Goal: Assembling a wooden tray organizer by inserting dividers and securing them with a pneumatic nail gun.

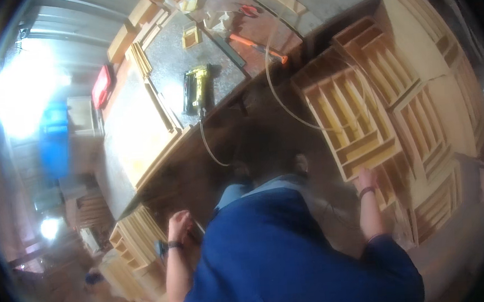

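Note:
My right hand (366, 180) is closed on the near corner of a wooden divider tray (341, 160), which has several long slots and cross compartments at its near end. This tray lies tilted on top of other wooden trays, and my fingertips partly blur against its edge. On the other side of my body, my left hand (180, 226) hangs with its fingers curled into a loose fist. Nothing shows in it. Stacked wooden pieces (138, 237) stand just left of that hand.
A workbench (162, 50) ahead carries a nail gun (197, 91) with an air hose, a small wooden frame (191, 37), an orange-handled hammer (257, 48) and wooden strips (159, 105). A red case (101, 86) sits at its far left edge. More divider trays (424, 121) are piled at right.

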Demonstrator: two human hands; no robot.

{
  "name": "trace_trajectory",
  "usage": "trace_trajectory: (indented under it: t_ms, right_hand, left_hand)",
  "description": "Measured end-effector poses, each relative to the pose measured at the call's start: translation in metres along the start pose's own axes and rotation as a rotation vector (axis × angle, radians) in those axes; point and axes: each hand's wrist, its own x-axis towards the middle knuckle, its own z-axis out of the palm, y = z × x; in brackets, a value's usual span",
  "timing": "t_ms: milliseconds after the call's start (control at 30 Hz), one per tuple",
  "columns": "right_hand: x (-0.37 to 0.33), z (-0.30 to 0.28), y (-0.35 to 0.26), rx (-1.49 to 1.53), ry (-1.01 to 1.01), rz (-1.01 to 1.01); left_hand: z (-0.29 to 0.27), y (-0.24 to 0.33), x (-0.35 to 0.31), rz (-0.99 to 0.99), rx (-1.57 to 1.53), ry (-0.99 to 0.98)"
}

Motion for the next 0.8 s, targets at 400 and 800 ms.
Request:
trace_trajectory:
  t_ms: [400, 800]
  right_hand:
    - [-0.364, 0.123, -0.056, -0.532, 0.040, 0.450]
    - [-0.448, 0.173, -0.339, 0.434, 0.452, -0.019]
  left_hand:
    - [-0.062, 0.114, 0.207, 0.566, 0.039, -0.262]
    - [-0.235, 0.180, 0.311, 0.818, -0.149, -0.330]
